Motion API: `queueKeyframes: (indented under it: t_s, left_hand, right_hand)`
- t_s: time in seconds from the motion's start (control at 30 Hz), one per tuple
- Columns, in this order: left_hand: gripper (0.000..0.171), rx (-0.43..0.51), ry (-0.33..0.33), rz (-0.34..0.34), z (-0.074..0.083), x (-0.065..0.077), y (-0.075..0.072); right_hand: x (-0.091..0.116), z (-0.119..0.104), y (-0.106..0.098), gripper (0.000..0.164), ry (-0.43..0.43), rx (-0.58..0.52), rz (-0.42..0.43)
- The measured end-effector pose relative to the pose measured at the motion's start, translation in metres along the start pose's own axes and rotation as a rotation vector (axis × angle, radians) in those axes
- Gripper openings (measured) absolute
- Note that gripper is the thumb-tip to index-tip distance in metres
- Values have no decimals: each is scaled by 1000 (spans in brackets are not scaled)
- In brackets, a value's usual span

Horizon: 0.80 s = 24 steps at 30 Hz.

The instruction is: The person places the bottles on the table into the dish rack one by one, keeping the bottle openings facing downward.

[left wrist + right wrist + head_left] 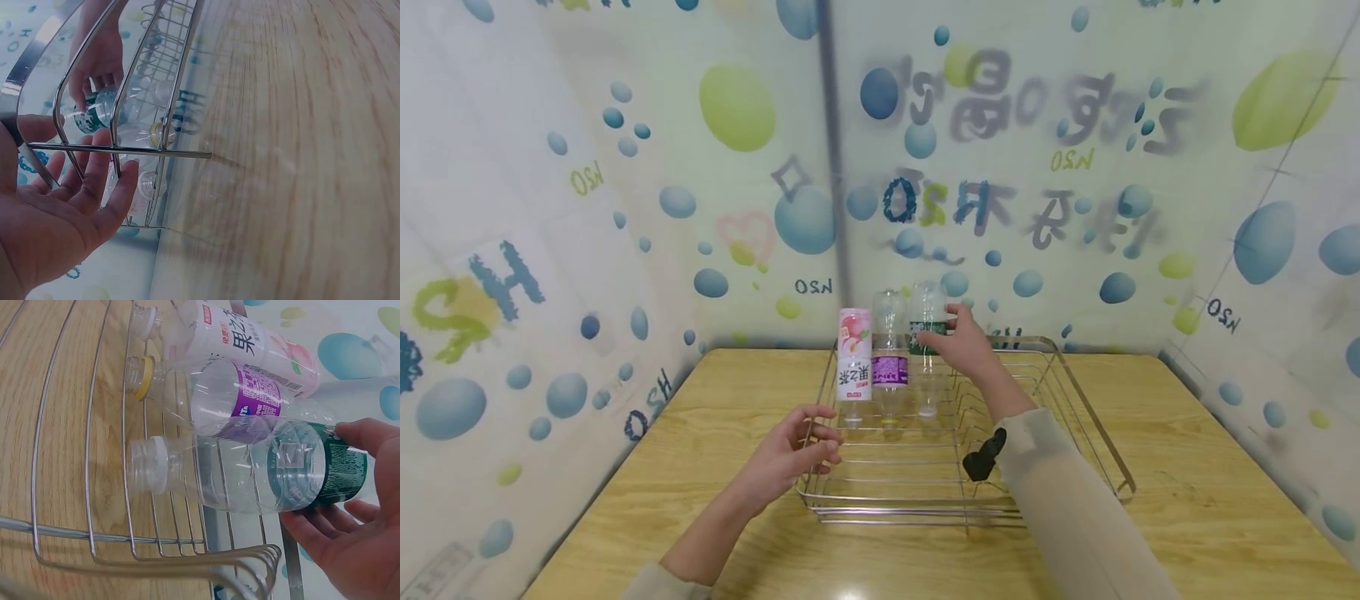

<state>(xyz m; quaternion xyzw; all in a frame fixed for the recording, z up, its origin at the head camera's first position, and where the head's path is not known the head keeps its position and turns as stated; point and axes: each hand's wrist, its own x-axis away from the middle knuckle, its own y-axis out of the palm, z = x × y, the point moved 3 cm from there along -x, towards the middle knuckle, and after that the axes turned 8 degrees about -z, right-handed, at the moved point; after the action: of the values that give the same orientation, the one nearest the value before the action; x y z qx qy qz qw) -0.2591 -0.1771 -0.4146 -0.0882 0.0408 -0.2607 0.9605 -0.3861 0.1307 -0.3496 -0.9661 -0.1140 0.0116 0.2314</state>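
Observation:
Three clear plastic bottles stand neck-down, side by side, in a wire dish rack (895, 502). My right hand (964, 343) grips the green-labelled bottle (231, 469) around its label near the base, thumb on one side and fingers on the other. Beside it is a purple-labelled bottle (891, 371) with a yellow ring at its neck. Leftmost is a bottle in a pink and white peach sleeve (854, 358). My left hand (786, 458) is at the rack's left side, fingers loosely bent by the side wires. Whether it touches the wires I cannot tell.
The rack rests on a wood-grain table (700, 417). Curved wire dividers (973, 408) run along the rack's right half. A patterned curtain (737, 208) surrounds the table at the back and sides. A black clip-like piece (983, 457) sits at my right wrist.

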Motion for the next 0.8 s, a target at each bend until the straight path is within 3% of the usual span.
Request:
queueKeyframes:
  t_s: [0.23,0.8]
  left_hand:
    - [50,-7,-2,-4,3,1,0]
    - [49,-7,-11,-6,2,1,1]
  right_hand:
    - [-2,5,2,93,23,83,-49]
    - [-2,8,2,100,65,148,-54]
